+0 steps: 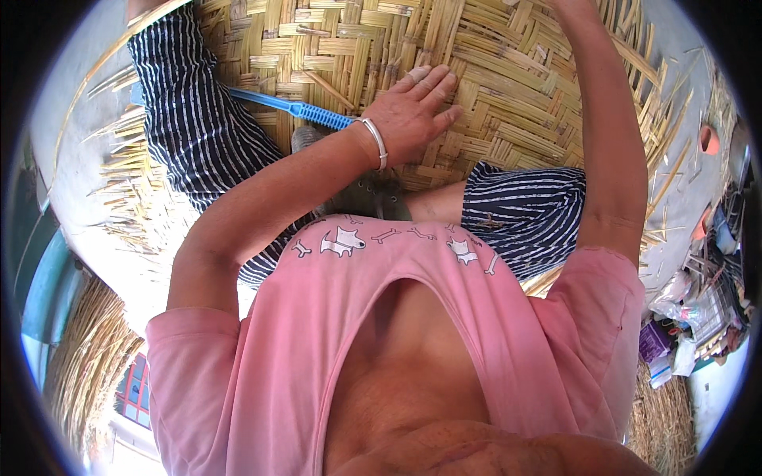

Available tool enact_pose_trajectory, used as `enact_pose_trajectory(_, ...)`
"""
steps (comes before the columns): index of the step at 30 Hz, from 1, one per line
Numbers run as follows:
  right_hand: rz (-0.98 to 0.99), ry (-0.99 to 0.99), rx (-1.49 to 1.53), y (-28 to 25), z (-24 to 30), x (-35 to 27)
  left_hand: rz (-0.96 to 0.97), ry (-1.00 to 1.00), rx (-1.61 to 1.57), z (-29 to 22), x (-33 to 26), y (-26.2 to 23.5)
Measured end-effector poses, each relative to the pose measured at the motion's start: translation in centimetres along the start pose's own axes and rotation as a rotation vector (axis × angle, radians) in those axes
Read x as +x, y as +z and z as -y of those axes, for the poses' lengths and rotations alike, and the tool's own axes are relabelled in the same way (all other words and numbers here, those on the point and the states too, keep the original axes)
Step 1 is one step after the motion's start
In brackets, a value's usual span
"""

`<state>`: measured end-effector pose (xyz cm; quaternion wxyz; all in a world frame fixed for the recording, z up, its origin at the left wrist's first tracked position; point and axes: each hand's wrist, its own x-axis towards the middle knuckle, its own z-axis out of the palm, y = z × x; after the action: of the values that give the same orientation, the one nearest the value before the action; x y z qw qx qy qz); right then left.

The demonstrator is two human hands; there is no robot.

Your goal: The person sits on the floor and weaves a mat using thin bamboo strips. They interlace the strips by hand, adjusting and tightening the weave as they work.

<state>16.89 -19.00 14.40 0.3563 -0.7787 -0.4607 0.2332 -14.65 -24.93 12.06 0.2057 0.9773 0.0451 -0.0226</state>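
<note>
The floor around me was pale grey. Straw stood in a heap low on my left, and more was low on my right. Over on the right I had a small orange pot and a purple box. The woven mat lay right under my left hand. Those fingers were flat and a bit spread, holding nothing. A blue stick lay near that wrist. My right hand was mostly cut off above the mat's far part, so I couldn't tell how its fingers were.
</note>
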Motion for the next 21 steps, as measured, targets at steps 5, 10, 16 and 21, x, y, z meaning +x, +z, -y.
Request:
enact_pose_trajectory(5,-0.152,0.073,-0.414,1.2,-4.1,1.4,0.010,0.088,-0.018,0.1,0.5,-0.3)
enact_pose_trajectory(10,-0.069,0.007,-0.465,2.3,2.1,-2.8,0.020,0.024,0.001,0.1,0.2,-0.7)
enact_pose_trajectory(16,0.130,0.167,-0.419,5.5,2.1,-6.6,-0.003,0.037,-0.021,0.2,0.6,-0.6)
enact_pose_trajectory(21,0.194,0.256,-0.376,6.2,1.5,-5.6,0.003,0.028,-0.022,0.2,0.7,-0.4)
